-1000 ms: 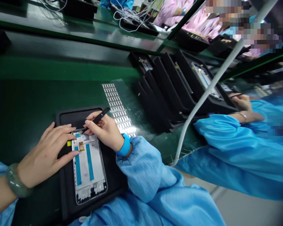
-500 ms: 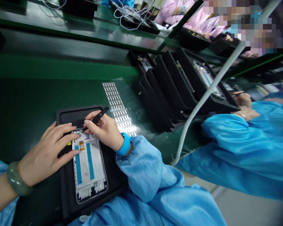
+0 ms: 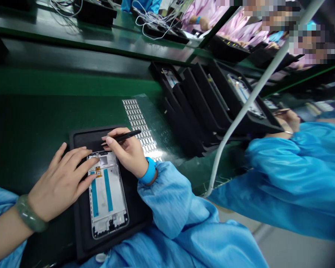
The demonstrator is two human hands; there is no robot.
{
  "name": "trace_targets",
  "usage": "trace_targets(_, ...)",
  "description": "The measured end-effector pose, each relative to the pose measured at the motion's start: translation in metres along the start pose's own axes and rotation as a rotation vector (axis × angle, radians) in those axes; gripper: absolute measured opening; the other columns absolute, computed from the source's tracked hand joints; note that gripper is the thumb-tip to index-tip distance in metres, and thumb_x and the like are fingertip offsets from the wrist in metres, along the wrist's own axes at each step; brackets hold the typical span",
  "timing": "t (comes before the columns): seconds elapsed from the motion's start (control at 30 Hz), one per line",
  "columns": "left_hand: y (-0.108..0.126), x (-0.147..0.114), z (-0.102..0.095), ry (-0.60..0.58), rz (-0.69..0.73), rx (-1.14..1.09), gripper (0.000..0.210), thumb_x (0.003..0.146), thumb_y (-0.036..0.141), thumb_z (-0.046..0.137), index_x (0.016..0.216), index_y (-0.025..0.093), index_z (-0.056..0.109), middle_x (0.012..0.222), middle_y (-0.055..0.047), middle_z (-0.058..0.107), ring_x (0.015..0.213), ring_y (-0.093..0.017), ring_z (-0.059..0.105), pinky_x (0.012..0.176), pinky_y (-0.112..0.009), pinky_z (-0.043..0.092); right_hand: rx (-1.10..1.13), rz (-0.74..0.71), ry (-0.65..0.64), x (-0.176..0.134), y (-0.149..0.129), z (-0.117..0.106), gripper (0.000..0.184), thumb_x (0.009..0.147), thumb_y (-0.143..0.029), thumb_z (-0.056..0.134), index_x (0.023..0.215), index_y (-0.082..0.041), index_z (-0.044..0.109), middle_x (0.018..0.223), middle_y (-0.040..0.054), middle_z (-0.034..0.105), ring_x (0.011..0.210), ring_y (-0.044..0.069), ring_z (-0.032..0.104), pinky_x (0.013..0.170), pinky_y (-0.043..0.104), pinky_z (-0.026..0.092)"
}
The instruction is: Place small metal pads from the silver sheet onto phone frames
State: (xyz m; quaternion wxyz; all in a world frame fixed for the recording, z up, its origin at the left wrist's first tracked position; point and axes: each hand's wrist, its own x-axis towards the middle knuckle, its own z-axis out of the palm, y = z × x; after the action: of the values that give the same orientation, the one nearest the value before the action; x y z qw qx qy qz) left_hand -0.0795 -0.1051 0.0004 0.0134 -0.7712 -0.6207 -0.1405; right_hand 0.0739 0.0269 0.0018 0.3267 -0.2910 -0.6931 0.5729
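A silver phone frame (image 3: 104,201) with two blue adhesive strips lies in a black foam tray (image 3: 85,238). Over its upper left edge rests my left hand (image 3: 60,178), fingers spread, index and thumb touching the frame; it grips nothing. My right hand (image 3: 128,154) pinches slim black tweezers (image 3: 125,136) above the frame's top edge, their tips apart from it. An orange flex piece (image 3: 98,171) sits between the strips' upper ends, and a grey rectangular patch (image 3: 103,160) shows near the top of the frame.
Right of the tray lies a sheet of small silver stickers (image 3: 141,126) in rows. Stacked black foam trays (image 3: 195,111) holding phone frames stand beyond it. A grey cable (image 3: 234,126) hangs at right, near a co-worker's blue sleeve (image 3: 279,160). A green shelf (image 3: 100,41) runs along the back.
The tweezers have lifted off the patch area and swung to a flatter angle, up and right past the frame's top. The grey patch is now uncovered. My left hand stays on the frame.
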Motion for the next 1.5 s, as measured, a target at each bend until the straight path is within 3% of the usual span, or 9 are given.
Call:
trace_targets(0.27,-0.001,-0.002,0.003,0.013,-0.011,-0.01,0.041,0.089,0.038,0.045,0.125,0.02,0.051,0.124,-0.013,0.053,0.119,-0.03,0.048,0.108,-0.056,0.026,-0.073,0.028,-0.073,0.002,0.002,0.001,0.022,0.085,-0.035,0.054,0.1,-0.02,0.05,0.09,0.0042,0.066,0.085,0.015,0.066,0.076,0.03,0.054)
trace_targets(0.57,0.0,-0.001,0.003,0.018,-0.05,-0.069,0.043,0.089,0.038,0.045,0.127,0.019,0.05,0.126,-0.012,0.054,0.121,-0.029,0.047,0.108,-0.055,0.028,-0.206,-0.035,-0.106,0.002,-0.003,0.002,0.017,0.084,-0.032,0.053,0.096,-0.02,0.052,0.091,0.0033,0.065,0.082,0.014,0.066,0.071,0.027,0.056)
trace_targets(0.9,0.0,-0.002,0.004,0.002,-0.056,-0.062,0.044,0.09,0.038,0.044,0.128,0.019,0.047,0.126,-0.013,0.052,0.121,-0.029,0.046,0.108,-0.056,0.029,-0.326,-0.136,-0.046,0.001,-0.007,0.005,0.013,0.084,-0.028,0.054,0.094,-0.02,0.056,0.087,0.0026,0.065,0.072,0.012,0.065,0.069,0.025,0.056)
trace_targets(1.5,-0.001,-0.003,0.005,0.008,-0.066,-0.054,0.044,0.09,0.04,0.044,0.128,0.019,0.047,0.127,-0.012,0.052,0.121,-0.028,0.046,0.106,-0.056,0.031,-0.419,-0.256,-0.076,0.001,-0.008,0.008,0.012,0.085,-0.023,0.052,0.095,-0.018,0.055,0.086,0.0021,0.064,0.075,0.011,0.065,0.069,0.021,0.055)
